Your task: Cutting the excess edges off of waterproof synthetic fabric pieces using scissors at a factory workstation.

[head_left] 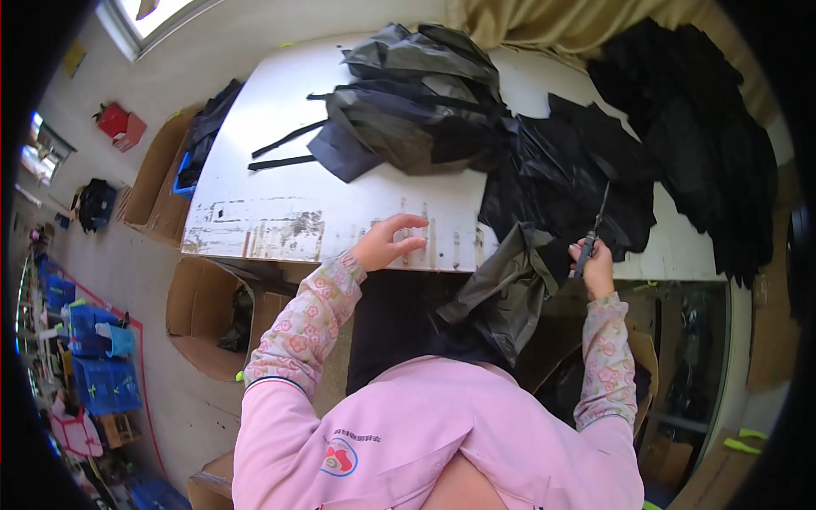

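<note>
My left hand (391, 244) is at the table's front edge with its fingers apart and nothing in them. My right hand (597, 265) is closed around the grey handle of a pair of scissors (596, 223), whose slim blades point away from me over black fabric (586, 153). A grey-green piece of fabric (510, 289) hangs from that pile over the front edge, between my hands. Farther back on the white table (255, 187) lies a heap of black and dark grey fabric pieces (408, 110), with narrow straps trailing left.
A large black fabric pile (688, 136) drapes over the table's right end. Cardboard boxes (208, 319) stand on the floor at the left and under the table. Blue crates (106, 382) line the far left. A beige curtain (544, 25) hangs behind the table.
</note>
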The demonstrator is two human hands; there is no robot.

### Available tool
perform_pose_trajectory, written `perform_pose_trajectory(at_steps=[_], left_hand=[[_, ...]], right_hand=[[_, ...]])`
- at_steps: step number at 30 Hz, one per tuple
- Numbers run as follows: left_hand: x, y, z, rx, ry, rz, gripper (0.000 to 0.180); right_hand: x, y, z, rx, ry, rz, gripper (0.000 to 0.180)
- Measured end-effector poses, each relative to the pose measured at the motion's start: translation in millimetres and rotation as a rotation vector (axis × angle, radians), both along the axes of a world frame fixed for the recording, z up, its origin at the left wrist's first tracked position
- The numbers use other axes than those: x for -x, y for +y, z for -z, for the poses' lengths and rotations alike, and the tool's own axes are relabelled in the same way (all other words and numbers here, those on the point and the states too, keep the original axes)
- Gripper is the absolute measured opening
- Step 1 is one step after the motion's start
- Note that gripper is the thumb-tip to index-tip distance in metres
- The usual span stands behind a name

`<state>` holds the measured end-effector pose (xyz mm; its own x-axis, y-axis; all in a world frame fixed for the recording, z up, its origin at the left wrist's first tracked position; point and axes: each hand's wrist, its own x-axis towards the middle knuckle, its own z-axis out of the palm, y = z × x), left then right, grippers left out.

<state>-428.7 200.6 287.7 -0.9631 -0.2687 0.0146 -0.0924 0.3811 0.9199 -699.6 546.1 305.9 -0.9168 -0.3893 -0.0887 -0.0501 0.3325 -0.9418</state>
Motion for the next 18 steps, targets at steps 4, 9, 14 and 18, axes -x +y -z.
perform_pose_trajectory(at_steps=[4,9,14,18], left_hand=[[-28.8,42.3,5.9,-0.156,-0.001,0.053,0.041],[-73.0,106.1,12.1,0.2,-0.173,-0.095,0.061],[-44.3,146.1,101.1,0.125,-0.195,-0.109,0.092],[-31.1,150.9,91.6,0.005,-0.162,-0.143,0.058]], right_hand=[[-19.5,6.9,-0.3,0.24,0.175,0.087,0.025],[-60.9,-4.8,-44.2,0.003,0.507,-0.251,0.05],[-65.8,-12.8,-3.3,-0.37,0.627,-0.182,0.038],[-73.1,-35.5,-20.1,-0.251,0.536,-0.316,0.043]])
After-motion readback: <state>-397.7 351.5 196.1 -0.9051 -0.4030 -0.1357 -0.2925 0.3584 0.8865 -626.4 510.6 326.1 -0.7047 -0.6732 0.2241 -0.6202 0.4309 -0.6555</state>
